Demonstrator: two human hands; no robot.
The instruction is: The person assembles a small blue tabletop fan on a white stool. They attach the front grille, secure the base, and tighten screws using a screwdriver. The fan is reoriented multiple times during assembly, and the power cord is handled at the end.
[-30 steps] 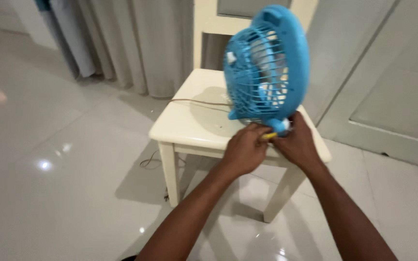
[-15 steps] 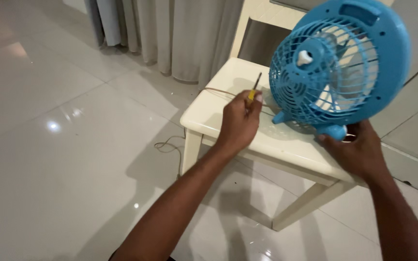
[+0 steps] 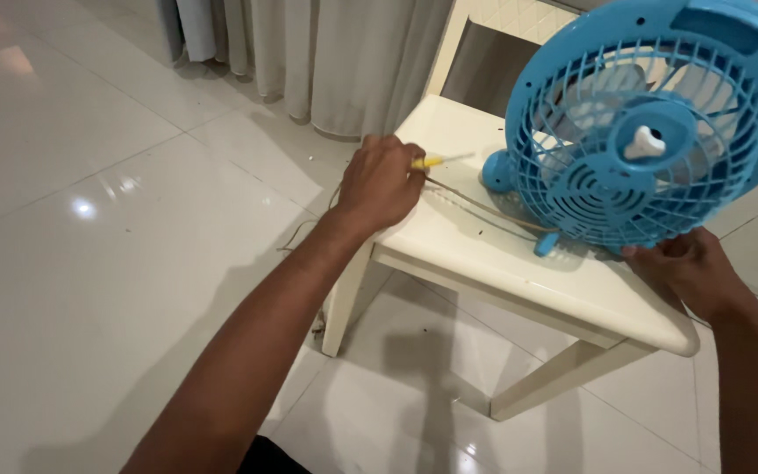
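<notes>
White tiled floor [image 3: 89, 290] all around the chair [image 3: 519, 281], glossy, light spots on it. Grey curtain [image 3: 344, 53] hangs beyond the chair's far-left corner, hem at the floor.

Chair: cream, wooden, flat seat, backrest rising at the far edge. Landmark for everything below.

Fan [image 3: 651, 123]: blue plastic table fan, round grille, white knob at grille centre. Sits on the right half of the chair seat, tipped, back side facing the camera; round blue foot touches the seat near mid-seat, second small foot nearer the front edge.

Right hand [image 3: 690, 272]: at the chair's right front edge, under the fan's lower rim, fingers curled against the rim. Looks like it props the fan; how tightly it is closed, can't tell, fingertips hidden by the grille.

Left hand [image 3: 381, 183]: over the chair's left edge, closed in a fist round the screwdriver [image 3: 436, 161]. Yellow handle pokes out of the fist, thin shaft points right toward the fan, above the seat.

Cord [image 3: 475, 206]: thin, brownish, runs across the seat from the fan's base past the left hand, drops off the chair's left side to the floor.
</notes>
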